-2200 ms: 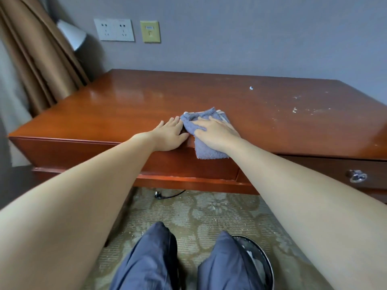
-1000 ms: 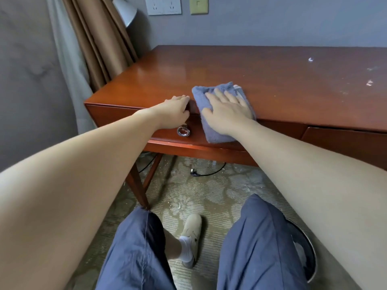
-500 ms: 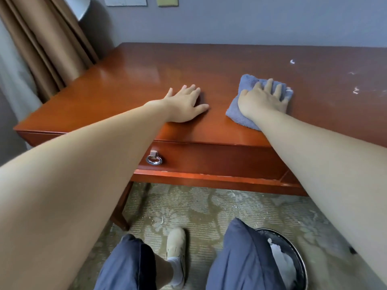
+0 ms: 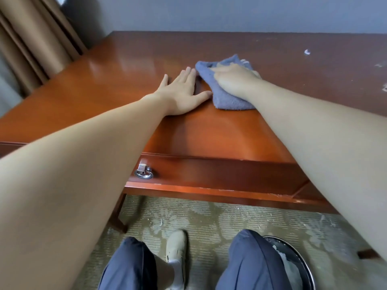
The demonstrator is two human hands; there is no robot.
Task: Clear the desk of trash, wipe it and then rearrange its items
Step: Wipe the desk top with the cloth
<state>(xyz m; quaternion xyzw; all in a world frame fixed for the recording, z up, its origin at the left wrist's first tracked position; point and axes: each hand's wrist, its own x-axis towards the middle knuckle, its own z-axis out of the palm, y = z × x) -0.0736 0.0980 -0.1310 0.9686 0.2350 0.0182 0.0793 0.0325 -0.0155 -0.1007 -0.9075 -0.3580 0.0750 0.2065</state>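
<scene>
Right hand (image 4: 232, 80) presses flat on the blue cloth (image 4: 227, 100) on the desk (image 4: 117, 68); left hand (image 4: 184, 91) rests beside it, fingers spread.

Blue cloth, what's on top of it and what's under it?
The right hand lies on the cloth. Under it is the desk, but that patch is covered and can't be seen.

Red-brown glossy desk (image 4: 117, 84); grey-blue cloth (image 4: 222, 95); tan curtain (image 4: 31, 38); olive floral-patterned carpet (image 4: 219, 218); navy trousers (image 4: 251, 260)
</scene>
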